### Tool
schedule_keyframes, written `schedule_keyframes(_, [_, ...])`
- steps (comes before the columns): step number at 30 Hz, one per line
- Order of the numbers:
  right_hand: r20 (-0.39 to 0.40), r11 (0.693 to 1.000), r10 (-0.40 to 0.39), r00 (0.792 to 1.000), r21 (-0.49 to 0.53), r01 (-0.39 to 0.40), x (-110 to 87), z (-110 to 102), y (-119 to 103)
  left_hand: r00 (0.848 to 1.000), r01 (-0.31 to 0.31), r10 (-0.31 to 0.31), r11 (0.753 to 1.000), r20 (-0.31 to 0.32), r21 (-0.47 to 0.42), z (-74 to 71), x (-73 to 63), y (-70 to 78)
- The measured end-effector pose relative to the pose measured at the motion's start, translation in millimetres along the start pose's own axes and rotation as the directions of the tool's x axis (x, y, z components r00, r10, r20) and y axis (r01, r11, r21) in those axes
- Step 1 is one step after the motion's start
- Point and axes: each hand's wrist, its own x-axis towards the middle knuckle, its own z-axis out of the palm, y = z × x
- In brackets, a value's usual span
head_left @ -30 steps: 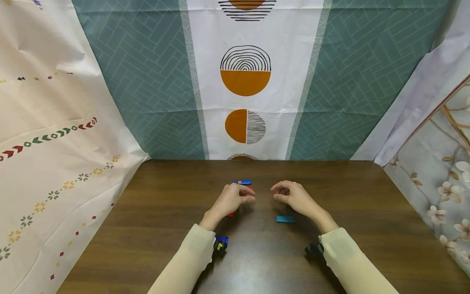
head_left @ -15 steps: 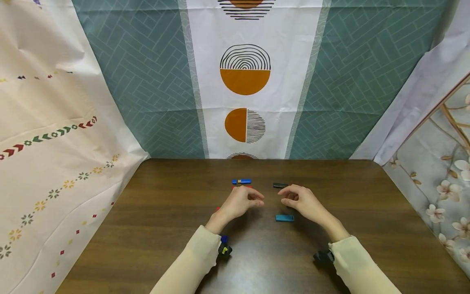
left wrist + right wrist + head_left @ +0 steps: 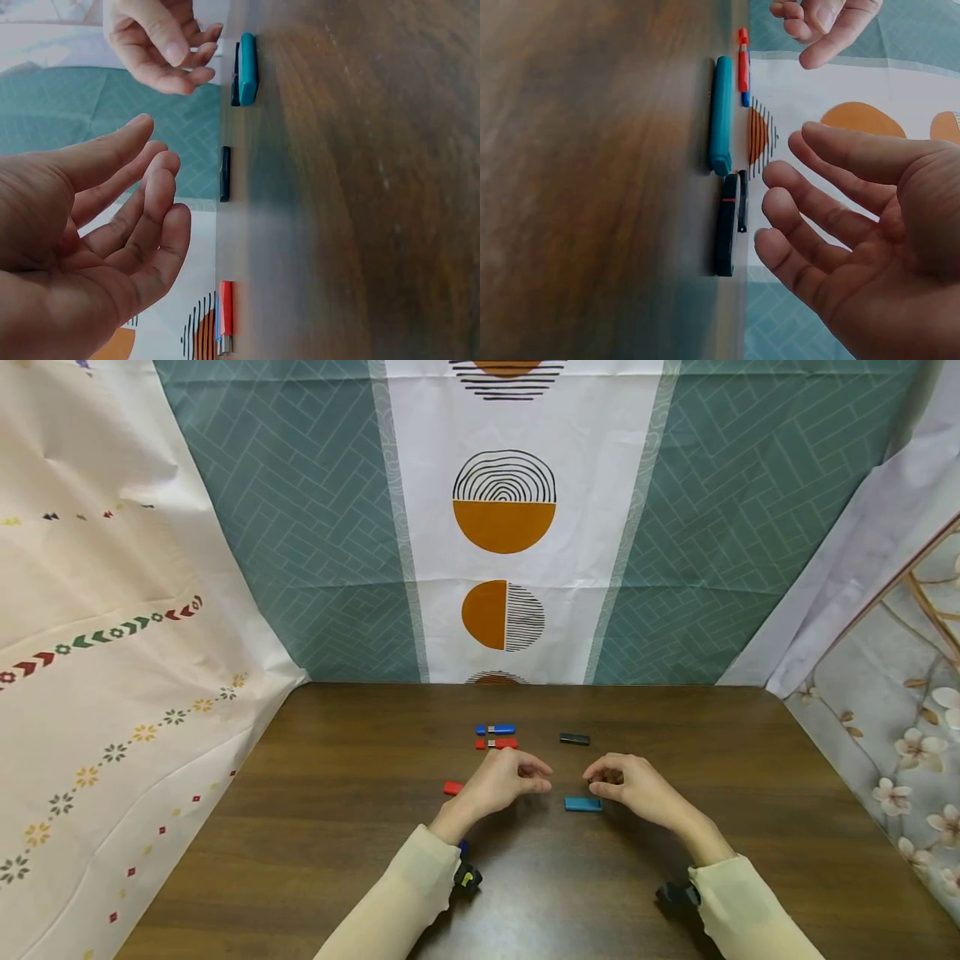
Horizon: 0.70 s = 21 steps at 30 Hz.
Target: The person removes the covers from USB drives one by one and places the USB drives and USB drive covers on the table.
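Observation:
My left hand [image 3: 501,785] hovers over the table, its fingers loosely bent around nothing. To the right, my right hand [image 3: 633,785] hovers in a similar pose and also holds nothing. A teal USB stick [image 3: 582,804] lies between them, nearest the right fingertips. Behind it lies a black USB stick [image 3: 574,739]. Farther left are a blue USB stick [image 3: 496,729] and a red USB stick [image 3: 497,744], each showing a metal part. The right wrist view shows another black stick with a red line [image 3: 726,225], which the right hand mostly hides in the head view.
A red piece [image 3: 452,787] sticks out beside my left wrist, partly covered. Something blue [image 3: 462,846] shows near the left cuff, mostly hidden. The brown wooden table [image 3: 360,752] ends at a patterned cloth [image 3: 337,610] at the back.
Both hands have drifted rightward and closer to the person, still holding nothing. The black stick at the back and the red stick have come into view from behind them.

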Motion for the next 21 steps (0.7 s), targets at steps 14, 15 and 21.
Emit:
schedule_keyframes(14, [0.04, 1.0, -0.022, 0.999, -0.004, 0.022, -8.8, 6.8, 6.8, 1.0, 0.021, -0.02, 0.999, 0.019, -0.031, 14.1, -2.2, 1.2])
schedule_keyframes(15, [0.04, 1.0, -0.021, 0.999, -0.004, 0.021, -9.0, 7.5, 7.0, 0.999, 0.027, -0.026, 0.999, 0.023, -0.034, 14.8, -2.2, 1.1])
schedule_keyframes(21, [0.044, 1.0, -0.017, 0.999, -0.013, 0.017, -9.1, 10.5, 8.9, 0.999, 0.027, -0.025, 0.999, 0.038, -0.04, 17.1, -1.5, 0.8])
